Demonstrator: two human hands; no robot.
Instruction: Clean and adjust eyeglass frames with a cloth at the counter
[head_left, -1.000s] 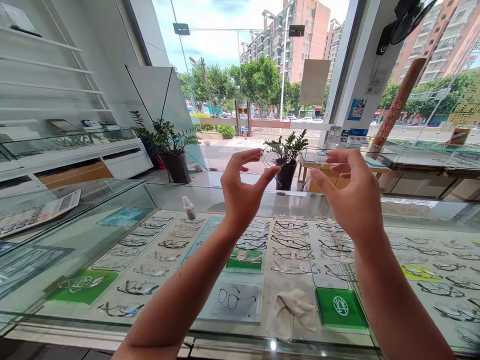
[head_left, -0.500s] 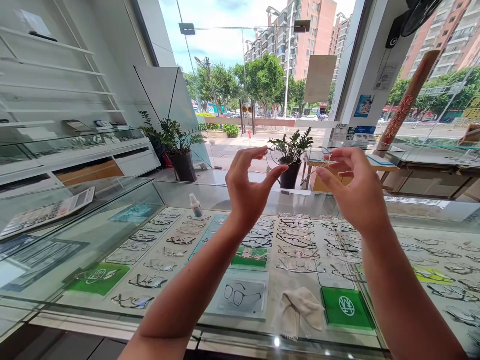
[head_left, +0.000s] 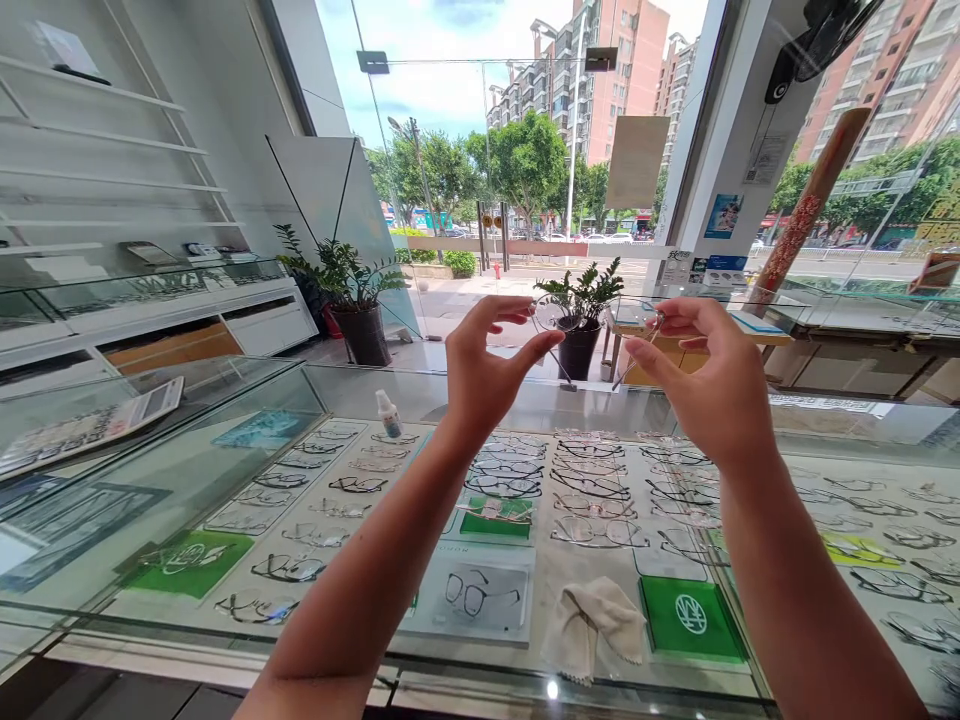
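Observation:
A pair of thin-rimmed eyeglasses [head_left: 556,314] is held up at chest height above the glass counter. My left hand [head_left: 489,365] pinches it at the left side, thumb and fingertips around the edge of the round left lens. At the other end, the thumb and fingers of my right hand [head_left: 709,375] close on the right side near the hinge. The temples point away and slope down, their tips showing below the lenses. Part of the right lens is hard to make out against the bright background.
Below my arms, a glass display counter [head_left: 352,640] holds rows of eyeglasses [head_left: 591,485]. A beige cloth [head_left: 596,625], a green square pad [head_left: 691,618] and a small spray bottle [head_left: 388,414] are there too. A calculator [head_left: 97,425] lies left; potted plants [head_left: 364,330] stand beyond.
The eyeglasses have tilted between my hands, so both temple tips now show lower down. Both hands keep their hold and have shifted slightly left in view.

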